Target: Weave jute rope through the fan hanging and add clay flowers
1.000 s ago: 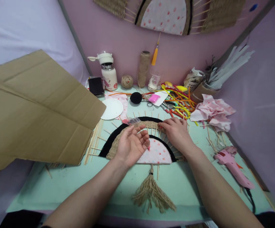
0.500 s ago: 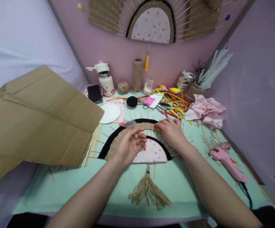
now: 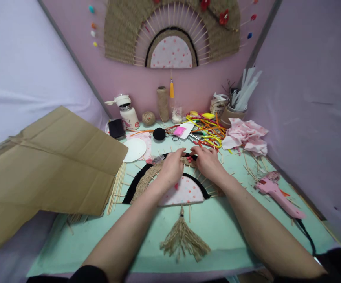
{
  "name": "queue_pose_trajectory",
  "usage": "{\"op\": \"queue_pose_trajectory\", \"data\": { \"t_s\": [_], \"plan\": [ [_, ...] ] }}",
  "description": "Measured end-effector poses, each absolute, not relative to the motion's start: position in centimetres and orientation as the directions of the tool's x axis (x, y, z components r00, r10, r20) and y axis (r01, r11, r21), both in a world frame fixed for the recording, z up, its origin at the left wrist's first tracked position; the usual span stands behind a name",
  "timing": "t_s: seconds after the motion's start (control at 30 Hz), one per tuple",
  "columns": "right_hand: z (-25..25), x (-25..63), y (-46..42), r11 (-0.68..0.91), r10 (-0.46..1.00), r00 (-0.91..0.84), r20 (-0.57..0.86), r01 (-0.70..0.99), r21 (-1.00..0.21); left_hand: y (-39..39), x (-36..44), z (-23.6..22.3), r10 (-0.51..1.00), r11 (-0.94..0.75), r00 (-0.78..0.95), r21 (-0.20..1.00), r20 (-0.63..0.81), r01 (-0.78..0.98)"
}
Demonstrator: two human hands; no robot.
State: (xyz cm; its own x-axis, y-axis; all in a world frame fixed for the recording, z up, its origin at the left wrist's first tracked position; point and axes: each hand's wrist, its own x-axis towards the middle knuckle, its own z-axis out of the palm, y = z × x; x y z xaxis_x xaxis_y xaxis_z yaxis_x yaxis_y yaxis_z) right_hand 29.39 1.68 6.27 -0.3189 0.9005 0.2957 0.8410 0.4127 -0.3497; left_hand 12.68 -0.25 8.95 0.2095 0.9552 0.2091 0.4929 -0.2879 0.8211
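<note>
A half-round fan [image 3: 145, 181] lies on the green table, with a woven straw band, black strips, thin sticks and a white, red-spotted centre [image 3: 189, 192]. A straw tassel [image 3: 184, 237] hangs from its lower edge. Above the fan's upper band, my right hand [image 3: 208, 163] has its fingers pinched at a small red piece [image 3: 189, 158], whose kind is unclear. Close beside it, my left hand [image 3: 173, 169] is curled, thumb and forefinger drawn in. Whatever it may hold is hidden. A small pinkish-red bit [image 3: 176, 186] shows on the spotted centre.
Cardboard [image 3: 55, 165] leans at left beside thin sticks [image 3: 118, 184]. A pink glue gun [image 3: 279, 198] with its cord lies right. Behind are a black ball [image 3: 159, 134], a pink packet [image 3: 179, 131], coloured strips [image 3: 210, 129], crumpled cloth [image 3: 245, 135] and a bottle [image 3: 129, 117]. Another fan [image 3: 172, 51] hangs on the wall.
My left hand has moved up and right from over the spotted centre, closing its fingers near my right hand. The camera view has tilted upward, showing more of the wall fan.
</note>
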Motion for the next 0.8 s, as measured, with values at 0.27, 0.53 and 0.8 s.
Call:
{"op": "queue_pose_trajectory", "data": {
  "t_s": [0.27,0.53,0.8],
  "plan": [
    [6.1,29.6,2.0,0.421,0.902,-0.321,0.287,0.803,-0.422,-0.1,13.8,6.5,0.947,-0.306,0.263,0.762,0.183,0.571],
    [6.2,29.5,1.9,0.401,0.909,-0.315,0.274,0.841,-0.364,-0.2,13.6,6.3,0.933,-0.346,0.307,0.693,0.187,0.632],
    [6.1,29.5,1.9,0.400,0.909,-0.317,0.271,0.848,-0.348,-0.1,13.7,6.1,0.940,-0.322,0.300,0.718,0.163,0.617]
  ]
}}
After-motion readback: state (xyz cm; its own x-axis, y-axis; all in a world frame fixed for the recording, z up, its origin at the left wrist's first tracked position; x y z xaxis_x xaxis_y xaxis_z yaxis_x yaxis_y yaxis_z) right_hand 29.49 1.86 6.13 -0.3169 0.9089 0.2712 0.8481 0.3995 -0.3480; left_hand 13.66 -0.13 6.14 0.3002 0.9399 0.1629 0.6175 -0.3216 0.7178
